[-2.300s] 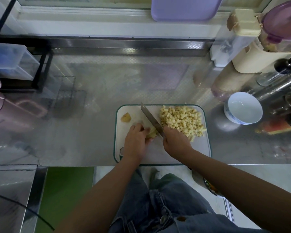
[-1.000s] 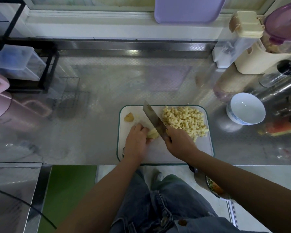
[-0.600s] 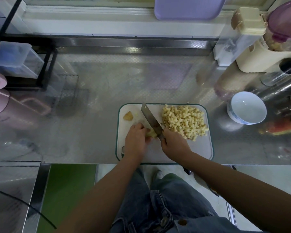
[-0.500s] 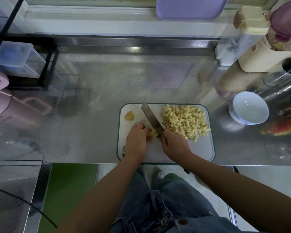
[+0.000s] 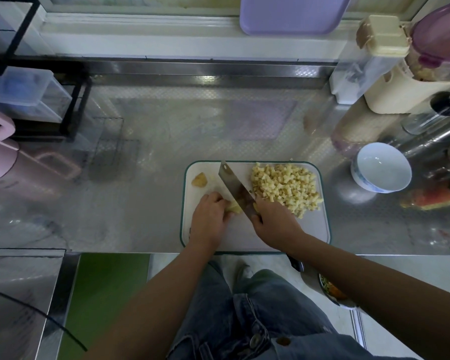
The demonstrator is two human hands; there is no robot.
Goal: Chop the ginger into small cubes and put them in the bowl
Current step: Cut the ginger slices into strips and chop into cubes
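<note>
Head view. Steel counter below a window sill; cutting board at its near edge. Left hand, fingers curled, pins the ginger piece; right hand grips the knife, blade apparently on it. Ginger cubes heaped rightward; bowl beyond, off the board.

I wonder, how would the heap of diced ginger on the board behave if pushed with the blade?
The heap of diced ginger is loose small cubes, so it would likely spread rather than slide as one. It reaches the right edge of the cutting board, so strays may spill onto the steel counter.
</note>
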